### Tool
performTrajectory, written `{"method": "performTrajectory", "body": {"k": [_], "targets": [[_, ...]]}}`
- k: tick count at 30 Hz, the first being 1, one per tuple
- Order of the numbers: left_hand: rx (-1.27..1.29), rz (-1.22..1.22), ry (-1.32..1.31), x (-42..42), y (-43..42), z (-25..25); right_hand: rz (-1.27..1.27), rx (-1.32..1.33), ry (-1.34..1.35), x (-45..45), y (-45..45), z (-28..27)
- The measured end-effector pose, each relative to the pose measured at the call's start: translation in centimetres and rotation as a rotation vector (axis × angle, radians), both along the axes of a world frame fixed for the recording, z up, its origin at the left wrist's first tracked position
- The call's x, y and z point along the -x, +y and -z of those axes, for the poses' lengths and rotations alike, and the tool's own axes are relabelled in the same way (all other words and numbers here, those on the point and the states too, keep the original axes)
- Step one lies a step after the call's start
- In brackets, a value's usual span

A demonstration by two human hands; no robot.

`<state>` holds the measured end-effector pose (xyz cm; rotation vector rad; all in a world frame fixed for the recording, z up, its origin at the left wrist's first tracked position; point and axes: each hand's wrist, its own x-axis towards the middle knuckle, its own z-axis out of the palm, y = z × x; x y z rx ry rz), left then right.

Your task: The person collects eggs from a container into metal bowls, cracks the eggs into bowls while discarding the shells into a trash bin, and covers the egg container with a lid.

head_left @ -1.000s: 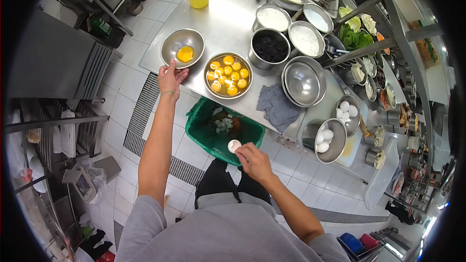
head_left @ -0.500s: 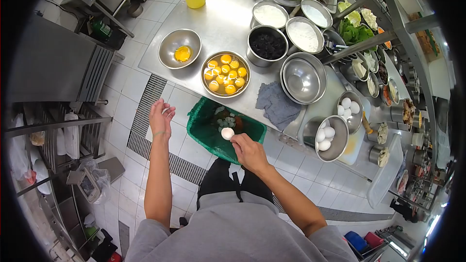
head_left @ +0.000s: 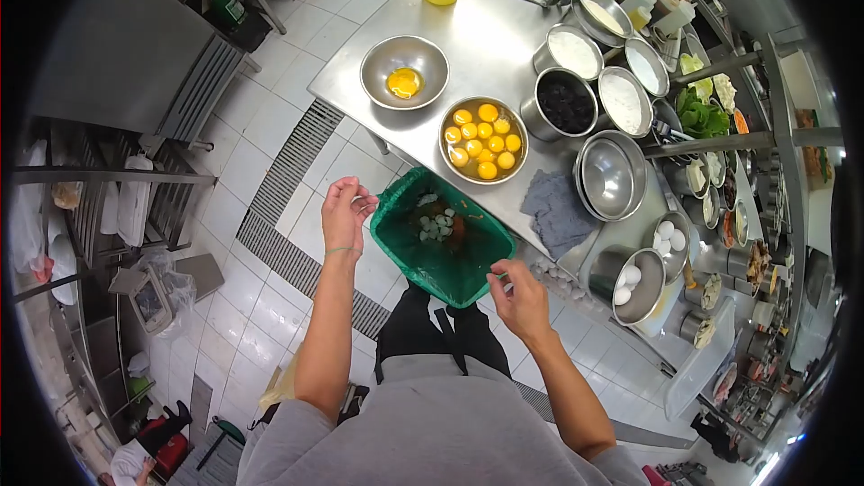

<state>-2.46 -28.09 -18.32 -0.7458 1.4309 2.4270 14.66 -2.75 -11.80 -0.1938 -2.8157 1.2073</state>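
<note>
My left hand (head_left: 346, 213) hovers at the left rim of a bin lined with a green bag (head_left: 416, 256); its fingers are loosely bent, apart and hold nothing. On the bin's right side is my right hand (head_left: 522, 300), fingers curled but apart, with nothing visible in them. Broken eggshells (head_left: 437, 227) lie inside the bin. Just beyond it on the steel counter, a metal bowl (head_left: 489, 182) holds many cracked eggs with whole yolks (head_left: 486, 130). Left of that, a wider bowl (head_left: 405, 52) contains a little yolk (head_left: 404, 83).
A grey cloth (head_left: 558, 210) and nested bowls (head_left: 614, 175) sit to the right. White eggs (head_left: 623, 294) are in a tilted pot (head_left: 650, 281). Containers of white powder (head_left: 623, 101) and a black ingredient (head_left: 565, 101) stand behind. A person (head_left: 135, 461) is at lower left.
The eggshell in my right hand is gone from it, and that hand has moved right, away from over the bin. My left hand has moved right to the bin's edge. The view has shifted.
</note>
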Motion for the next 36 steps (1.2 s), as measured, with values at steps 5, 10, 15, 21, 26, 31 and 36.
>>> {"method": "performTrajectory", "body": {"k": [5,10,15,21,26,31,36], "targets": [[0.107,0.107,-0.023,-2.3,0.3,0.5,0.106,0.018,0.061,-1.8,1.0,-3.0],[0.114,0.373,-0.002,-5.7,4.4,-1.5,0.319,-0.002,0.083,-9.1,5.0,-6.4],[0.12,0.745,0.05,-9.4,12.4,-4.8,0.712,-0.036,0.132,-15.9,11.2,-8.4],[0.197,0.996,0.586,-11.1,26.6,-11.0,0.766,-0.207,0.154,-14.4,25.2,-8.7],[0.732,1.22,1.413,-10.1,44.2,-13.0,0.356,-0.589,0.105,-9.7,36.3,-4.7],[1.563,1.647,1.615,-10.8,53.8,-7.1,0.109,-0.815,-0.036,-6.4,40.7,-0.1],[1.548,1.623,1.628,-10.5,54.8,-6.4,0.053,-0.741,0.038,-6.0,42.6,0.4]]}}
